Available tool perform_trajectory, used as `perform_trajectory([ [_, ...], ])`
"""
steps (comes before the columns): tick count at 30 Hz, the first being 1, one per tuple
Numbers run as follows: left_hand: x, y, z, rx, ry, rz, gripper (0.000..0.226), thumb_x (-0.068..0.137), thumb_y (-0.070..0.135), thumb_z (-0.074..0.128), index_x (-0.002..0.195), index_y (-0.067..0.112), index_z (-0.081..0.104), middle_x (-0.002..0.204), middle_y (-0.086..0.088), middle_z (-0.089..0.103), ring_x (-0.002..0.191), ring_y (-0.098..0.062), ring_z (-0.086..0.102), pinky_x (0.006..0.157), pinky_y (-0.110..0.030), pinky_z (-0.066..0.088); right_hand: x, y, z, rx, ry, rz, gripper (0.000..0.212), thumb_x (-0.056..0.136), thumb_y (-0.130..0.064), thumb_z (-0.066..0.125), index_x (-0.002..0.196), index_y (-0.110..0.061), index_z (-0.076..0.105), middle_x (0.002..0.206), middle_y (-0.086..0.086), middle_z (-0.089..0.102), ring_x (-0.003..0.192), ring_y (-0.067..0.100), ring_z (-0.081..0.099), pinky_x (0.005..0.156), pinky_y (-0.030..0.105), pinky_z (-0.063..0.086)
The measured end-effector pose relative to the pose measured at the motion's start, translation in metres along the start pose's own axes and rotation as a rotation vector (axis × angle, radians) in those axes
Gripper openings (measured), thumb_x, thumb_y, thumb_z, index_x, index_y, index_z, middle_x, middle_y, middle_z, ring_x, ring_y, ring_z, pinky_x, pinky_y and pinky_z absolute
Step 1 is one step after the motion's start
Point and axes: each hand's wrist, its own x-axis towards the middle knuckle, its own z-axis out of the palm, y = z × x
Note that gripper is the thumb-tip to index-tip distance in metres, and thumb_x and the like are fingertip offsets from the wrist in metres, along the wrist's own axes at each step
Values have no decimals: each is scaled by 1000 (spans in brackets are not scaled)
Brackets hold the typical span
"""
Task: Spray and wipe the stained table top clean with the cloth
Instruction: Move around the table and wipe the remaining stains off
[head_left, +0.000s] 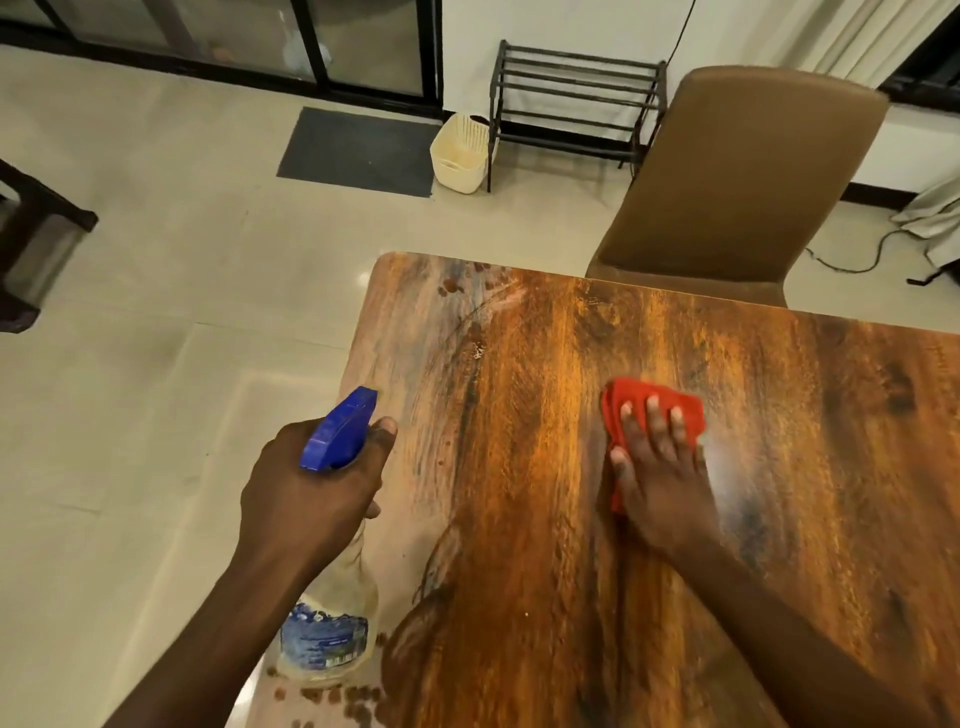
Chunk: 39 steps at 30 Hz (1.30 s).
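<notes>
Our left hand (311, 488) wraps its fingers round the neck of a clear plastic spray bottle (332, 597) with a blue trigger head. We hold it up over the table's left edge with the nozzle aimed along the surface, ready, we judge, for another squirt. Our right hand (660, 478) lies flat with its fingers spread on a soft, folded red cloth (670, 402), pressing it against the glossy wood-grain table (545, 519) so the whole pad bears down. The cloth sits mid-table, right of the bottle and well apart from it. Dark brown spots (452, 286) dot the far left corner, with more at the near edge under the bottle. A smooth tan chair (743, 176) stands behind.
</notes>
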Motion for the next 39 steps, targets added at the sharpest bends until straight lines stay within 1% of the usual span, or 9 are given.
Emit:
perform_trajectory([
  [7, 31, -14, -16, 40, -14, 12, 42, 100, 49, 70, 85, 10, 75, 65, -9, 77, 46, -9, 75, 80, -53, 66, 163, -84, -37, 58, 1, 135, 67, 116, -57, 15, 175, -32, -5, 182, 3, -18, 167, 31, -18, 134, 57, -8],
  [14, 53, -23, -25, 66, -11, -20, 54, 97, 53, 70, 79, 3, 72, 63, -12, 76, 48, -12, 75, 77, -50, 66, 223, -192, -32, -32, -118, -196, 67, 115, -56, 16, 173, -35, -11, 179, 0, -25, 165, 30, -24, 134, 58, -8],
  [19, 59, -23, -33, 57, -7, -24, 54, 96, 56, 69, 82, 4, 73, 61, -9, 77, 58, -27, 78, 79, -53, 66, 168, -245, 10, -136, -155, -500, 68, 112, -59, 10, 170, -37, -18, 177, -3, -28, 162, 25, -29, 134, 57, -7],
  [25, 58, -15, -37, 101, -27, -9, 63, 84, 65, 57, 77, 3, 69, 66, -18, 76, 68, -42, 75, 79, -58, 63, 41, -255, 54, -162, -196, -724, 64, 111, -50, 15, 172, -31, 6, 184, 1, -3, 168, 28, -13, 135, 59, 3],
  [27, 58, -14, -36, 115, -18, -2, 67, 84, 68, 56, 74, 2, 67, 65, -20, 74, 68, -44, 72, 77, -56, 62, -4, -242, 61, -130, -202, -753, 63, 115, -49, 20, 175, -34, 4, 184, -2, -4, 169, 24, -13, 135, 55, 0],
  [29, 60, -16, -35, 103, -2, -8, 68, 86, 67, 59, 74, 1, 69, 61, -15, 75, 63, -34, 74, 77, -52, 63, -49, -219, 68, -116, -163, -758, 63, 117, -50, 25, 175, -37, 5, 184, -7, 0, 169, 20, -8, 133, 50, 0],
  [33, 68, -21, -34, 55, 31, 0, 52, 99, 51, 71, 80, 3, 71, 62, -13, 76, 50, -8, 76, 79, -50, 65, -103, -153, 69, -173, -47, -646, 68, 110, -53, 47, 173, -34, 28, 181, -6, 21, 167, 23, 22, 127, 50, 23],
  [36, 70, -20, -37, 40, 5, -7, 42, 100, 50, 70, 90, 9, 74, 68, -12, 78, 48, -10, 76, 81, -53, 66, -89, -115, 54, -130, -55, -430, 63, 114, -53, 32, 174, -35, 23, 183, -6, 13, 168, 25, 17, 130, 51, 19],
  [39, 74, -21, -43, 46, -25, -19, 40, 100, 52, 69, 93, 13, 74, 70, -10, 79, 49, -13, 77, 83, -55, 66, -32, -105, 36, -74, -29, -211, 65, 114, -57, 19, 175, -38, 7, 184, -8, -3, 170, 22, -3, 134, 53, 12],
])
